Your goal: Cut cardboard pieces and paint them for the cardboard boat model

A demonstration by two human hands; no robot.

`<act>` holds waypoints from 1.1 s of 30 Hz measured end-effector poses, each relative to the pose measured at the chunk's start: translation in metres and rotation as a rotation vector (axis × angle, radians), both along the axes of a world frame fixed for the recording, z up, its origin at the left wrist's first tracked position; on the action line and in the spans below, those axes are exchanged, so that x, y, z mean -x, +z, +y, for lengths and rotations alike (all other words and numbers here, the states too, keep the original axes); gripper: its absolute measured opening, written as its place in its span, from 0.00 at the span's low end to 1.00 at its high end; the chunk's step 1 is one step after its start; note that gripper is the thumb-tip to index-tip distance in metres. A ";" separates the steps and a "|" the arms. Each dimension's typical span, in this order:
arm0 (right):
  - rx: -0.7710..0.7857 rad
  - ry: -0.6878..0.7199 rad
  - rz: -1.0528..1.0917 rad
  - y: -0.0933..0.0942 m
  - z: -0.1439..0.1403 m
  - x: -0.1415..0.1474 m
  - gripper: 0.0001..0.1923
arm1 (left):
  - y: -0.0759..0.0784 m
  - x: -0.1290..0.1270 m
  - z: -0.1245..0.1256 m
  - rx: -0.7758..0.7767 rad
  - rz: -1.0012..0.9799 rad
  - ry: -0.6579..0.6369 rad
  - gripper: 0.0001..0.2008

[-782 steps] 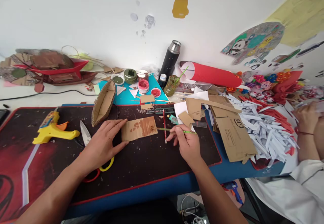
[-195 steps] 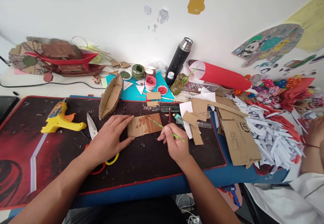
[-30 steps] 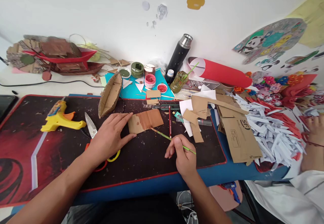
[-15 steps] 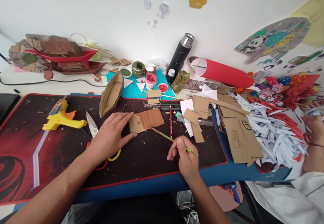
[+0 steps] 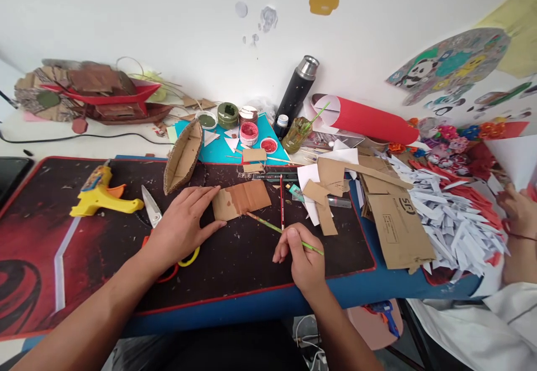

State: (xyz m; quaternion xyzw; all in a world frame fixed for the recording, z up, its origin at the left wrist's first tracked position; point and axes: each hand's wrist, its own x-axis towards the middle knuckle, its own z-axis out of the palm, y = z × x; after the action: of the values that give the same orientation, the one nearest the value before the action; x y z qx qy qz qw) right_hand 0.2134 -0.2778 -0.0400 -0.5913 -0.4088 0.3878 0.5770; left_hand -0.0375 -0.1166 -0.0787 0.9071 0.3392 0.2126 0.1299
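A flat cardboard piece [image 5: 241,200], mostly painted brown, lies on the dark desk mat [image 5: 235,270]. My left hand [image 5: 180,228] rests flat on the mat with its fingertips pressing the piece's left edge. My right hand [image 5: 302,256] pinches a thin green paintbrush [image 5: 272,226], whose tip meets the piece's lower right edge. A red pencil [image 5: 281,200] lies just right of the piece, under the brush shaft.
A cardboard boat hull [image 5: 183,156] leans behind the piece. Scissors [image 5: 157,225] and a yellow glue gun [image 5: 100,195] lie to the left. Paint jars [image 5: 249,133], a black flask [image 5: 297,97] and cardboard scraps [image 5: 390,220] crowd the back and right. Another person's hand [image 5: 520,214] is at far right.
The brown paint has spread across most of the cardboard piece. My right hand has drawn back toward me, so the brush tip now sits at the piece's lower right edge. My left hand has stayed put.
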 end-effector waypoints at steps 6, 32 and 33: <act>-0.004 -0.078 0.024 0.002 -0.002 -0.007 0.25 | 0.000 -0.001 0.000 -0.007 -0.003 -0.003 0.35; -0.013 0.084 -0.039 0.000 0.003 0.020 0.25 | 0.004 0.003 0.002 0.107 0.008 -0.009 0.34; -0.010 0.074 -0.044 0.000 0.003 0.016 0.25 | 0.004 0.003 0.002 0.105 0.006 -0.010 0.34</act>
State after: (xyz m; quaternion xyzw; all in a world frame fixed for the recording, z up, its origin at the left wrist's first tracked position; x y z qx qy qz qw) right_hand 0.1973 -0.2745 -0.0397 -0.5814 -0.4447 0.3937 0.5561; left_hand -0.0407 -0.1150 -0.0749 0.9013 0.3459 0.1910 0.1773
